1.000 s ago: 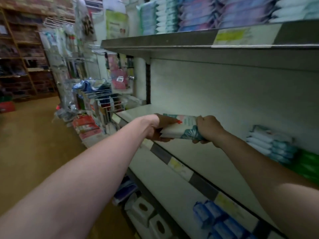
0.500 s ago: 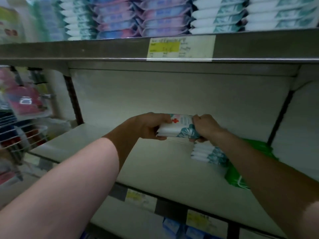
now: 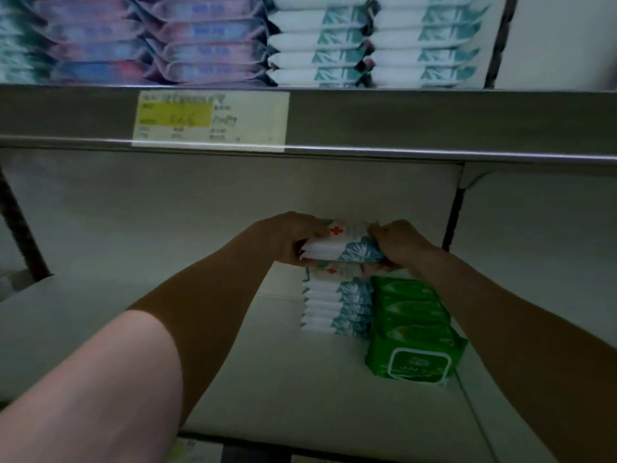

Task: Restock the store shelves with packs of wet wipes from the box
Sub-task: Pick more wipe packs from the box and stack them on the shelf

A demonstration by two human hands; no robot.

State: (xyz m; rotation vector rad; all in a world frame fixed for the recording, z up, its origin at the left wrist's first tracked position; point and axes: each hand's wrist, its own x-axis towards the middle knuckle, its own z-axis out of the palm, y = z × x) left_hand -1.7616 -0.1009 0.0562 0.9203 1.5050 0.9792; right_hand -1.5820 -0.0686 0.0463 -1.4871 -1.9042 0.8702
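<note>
While left grip [image 3: 287,240] and right grip [image 3: 399,244] clamp wipes pack [image 3: 347,246], stack [image 3: 334,305] beneath on shelf [image 3: 267,379]

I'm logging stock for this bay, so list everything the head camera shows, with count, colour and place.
held packs: apparently two, white and teal with a red cross, above the shelf stack
shelf stack: about five packs, white and teal, on the middle shelf
green packs: one stack, count unclear, green, right beside the shelf stack
pink-blue packs: at least two stacks, pink and blue, upper shelf, left
upper white packs: two stacks, white and teal, upper shelf, right
price label: one, yellow and white, upper shelf's front edge
middle shelf: one, pale grey, under the stacks
left hand: one, grips the held packs' left end
right hand: one, grips their right end
</note>
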